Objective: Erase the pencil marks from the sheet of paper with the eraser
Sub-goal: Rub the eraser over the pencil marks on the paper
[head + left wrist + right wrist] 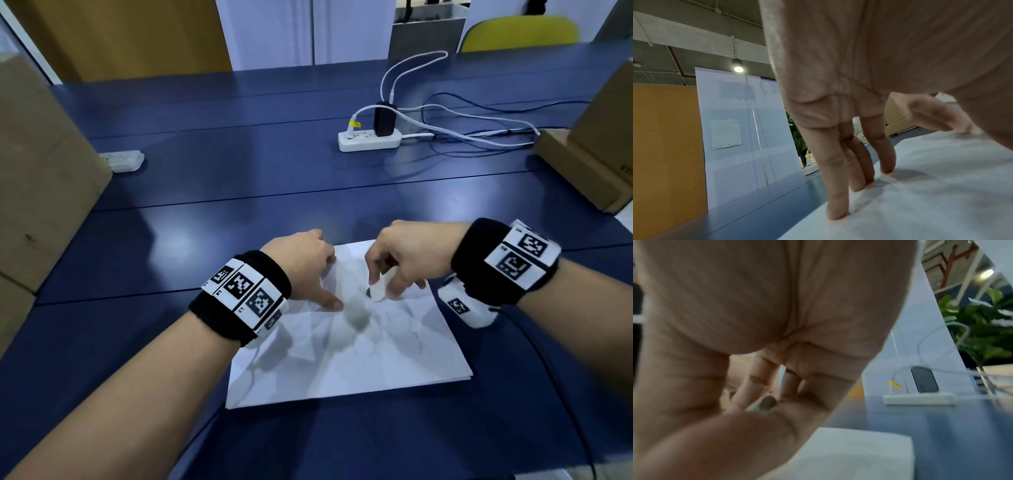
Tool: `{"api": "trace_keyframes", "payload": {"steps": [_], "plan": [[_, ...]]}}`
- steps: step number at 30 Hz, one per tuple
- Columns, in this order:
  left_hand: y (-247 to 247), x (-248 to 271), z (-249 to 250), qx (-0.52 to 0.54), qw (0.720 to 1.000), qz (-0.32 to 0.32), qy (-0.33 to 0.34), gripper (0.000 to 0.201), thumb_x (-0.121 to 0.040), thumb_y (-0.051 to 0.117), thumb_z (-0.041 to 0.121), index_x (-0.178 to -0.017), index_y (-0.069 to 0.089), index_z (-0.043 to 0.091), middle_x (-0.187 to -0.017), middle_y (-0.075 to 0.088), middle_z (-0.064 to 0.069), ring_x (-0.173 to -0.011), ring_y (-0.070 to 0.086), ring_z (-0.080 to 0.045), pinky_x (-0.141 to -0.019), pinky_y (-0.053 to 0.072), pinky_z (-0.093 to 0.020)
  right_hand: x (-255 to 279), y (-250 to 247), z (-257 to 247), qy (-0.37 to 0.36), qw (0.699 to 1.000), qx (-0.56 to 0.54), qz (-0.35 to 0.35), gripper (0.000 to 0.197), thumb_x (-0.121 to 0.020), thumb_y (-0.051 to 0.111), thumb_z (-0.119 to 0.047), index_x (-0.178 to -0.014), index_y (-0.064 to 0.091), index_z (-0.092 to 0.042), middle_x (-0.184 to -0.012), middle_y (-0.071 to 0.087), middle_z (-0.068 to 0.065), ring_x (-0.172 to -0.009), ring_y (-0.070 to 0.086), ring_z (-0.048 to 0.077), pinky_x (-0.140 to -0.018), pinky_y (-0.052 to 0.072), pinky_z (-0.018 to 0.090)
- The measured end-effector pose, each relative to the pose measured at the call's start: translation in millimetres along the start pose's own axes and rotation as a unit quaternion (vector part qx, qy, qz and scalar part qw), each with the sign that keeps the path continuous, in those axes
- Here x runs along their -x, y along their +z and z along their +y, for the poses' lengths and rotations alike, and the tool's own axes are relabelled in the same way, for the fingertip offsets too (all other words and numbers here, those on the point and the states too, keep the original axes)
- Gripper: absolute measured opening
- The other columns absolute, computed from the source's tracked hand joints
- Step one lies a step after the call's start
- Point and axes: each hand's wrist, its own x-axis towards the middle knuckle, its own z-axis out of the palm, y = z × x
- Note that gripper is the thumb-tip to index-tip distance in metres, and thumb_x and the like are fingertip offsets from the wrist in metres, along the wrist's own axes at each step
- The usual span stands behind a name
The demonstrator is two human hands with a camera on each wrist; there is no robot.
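A white sheet of paper point(359, 359) lies on the blue table point(239, 192) in front of me. A grey smudge of pencil marks point(356, 313) shows near its middle. My left hand point(308, 270) presses the sheet's upper left part with straight fingers point(836, 203) and its thumb on the paper. My right hand point(397, 263) pinches a white eraser point(376, 291) with a dark tip, held down at the paper just right of the smudge. In the right wrist view the eraser point(766, 402) shows between thumb and fingers; the picture is blurred.
A white power strip point(370, 140) with a black charger and trailing cables sits at the back right. Another white strip point(123, 160) lies at the left beside a cardboard box point(41, 192). More cardboard point(589, 161) stands at the right edge.
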Motion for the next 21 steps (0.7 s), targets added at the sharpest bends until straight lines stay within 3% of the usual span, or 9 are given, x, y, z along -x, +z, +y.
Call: {"api": "trace_keyframes", "payload": {"steps": [2, 5, 7, 11, 14, 17, 19, 21], "plan": [[-1, 0, -1, 0.004, 1.000, 0.001, 0.003, 0.066, -0.059, 0.074, 0.073, -0.102, 0.059, 0.025, -0.101, 0.044, 0.005, -0.081, 0.051, -0.017, -0.064, 0.046, -0.031, -10, -7, 5, 0.017, 0.998, 0.019, 0.062, 0.017, -0.074, 0.080, -0.016, -0.087, 0.070, -0.022, -0.061, 0.061, -0.006, -0.046, 0.065, 0.022, -0.048, 0.054, 0.028], [-1, 2, -3, 0.008, 1.000, -0.004, 0.008, 0.074, -0.057, 0.075, 0.073, -0.114, 0.057, 0.029, -0.104, 0.044, 0.007, -0.085, 0.053, -0.017, -0.064, 0.044, -0.031, -19, -14, 14, 0.037, 0.990, 0.018, 0.131, 0.012, -0.078, 0.076, -0.017, -0.085, 0.067, -0.022, -0.068, 0.067, -0.001, -0.050, 0.068, 0.024, -0.048, 0.054, 0.030], [-1, 2, -3, 0.010, 1.000, -0.003, 0.007, 0.072, -0.057, 0.075, 0.073, -0.111, 0.058, 0.028, -0.104, 0.044, 0.008, -0.084, 0.052, -0.016, -0.064, 0.044, -0.031, -13, -10, 15, 0.027, 0.994, -0.001, 0.108, 0.015, -0.075, 0.078, -0.014, -0.084, 0.068, -0.022, -0.067, 0.066, -0.001, -0.048, 0.067, 0.025, -0.048, 0.054, 0.031], [-1, 0, -4, 0.014, 1.000, -0.006, 0.003, 0.073, -0.056, 0.076, 0.072, -0.110, 0.060, 0.026, -0.104, 0.044, 0.008, -0.087, 0.055, -0.017, -0.067, 0.050, -0.033, 3, 5, 2, -0.007, 0.999, -0.018, -0.034, 0.021, -0.066, 0.085, -0.014, -0.083, 0.073, -0.021, -0.072, 0.069, 0.002, -0.055, 0.067, 0.033, -0.047, 0.055, 0.035], [-1, 0, -3, 0.016, 1.000, -0.006, 0.004, 0.072, -0.056, 0.077, 0.072, -0.109, 0.059, 0.027, -0.102, 0.043, 0.008, -0.085, 0.054, -0.017, -0.068, 0.050, -0.034, -6, -5, 5, 0.014, 1.000, 0.006, 0.026, 0.019, -0.071, 0.083, -0.014, -0.082, 0.070, -0.022, -0.059, 0.064, -0.010, -0.050, 0.066, 0.030, -0.049, 0.056, 0.032], [-1, 0, -3, 0.020, 1.000, -0.007, 0.005, 0.077, -0.055, 0.077, 0.072, -0.116, 0.057, 0.029, -0.103, 0.043, 0.008, -0.086, 0.054, -0.017, -0.069, 0.050, -0.034, -18, -16, 12, 0.048, 0.992, 0.010, 0.114, 0.019, -0.076, 0.077, -0.013, -0.077, 0.063, -0.026, -0.069, 0.066, -0.004, -0.056, 0.069, 0.029, -0.049, 0.059, 0.040], [-1, -1, -4, 0.020, 1.000, -0.009, 0.003, 0.076, -0.055, 0.077, 0.072, -0.114, 0.057, 0.029, -0.103, 0.043, 0.008, -0.087, 0.054, -0.017, -0.071, 0.052, -0.035, -16, -13, 14, 0.042, 0.993, -0.002, 0.112, 0.020, -0.075, 0.077, -0.013, -0.075, 0.062, -0.026, -0.072, 0.068, 0.002, -0.057, 0.070, 0.031, -0.047, 0.058, 0.038], [-1, -1, -3, 0.019, 1.000, -0.010, 0.001, 0.071, -0.055, 0.077, 0.072, -0.107, 0.058, 0.027, -0.102, 0.044, 0.007, -0.086, 0.054, -0.017, -0.070, 0.052, -0.035, -7, -5, 9, 0.017, 0.999, -0.006, 0.051, 0.020, -0.072, 0.079, -0.012, -0.076, 0.066, -0.026, -0.071, 0.069, 0.003, -0.052, 0.068, 0.031, -0.045, 0.055, 0.032]]}}
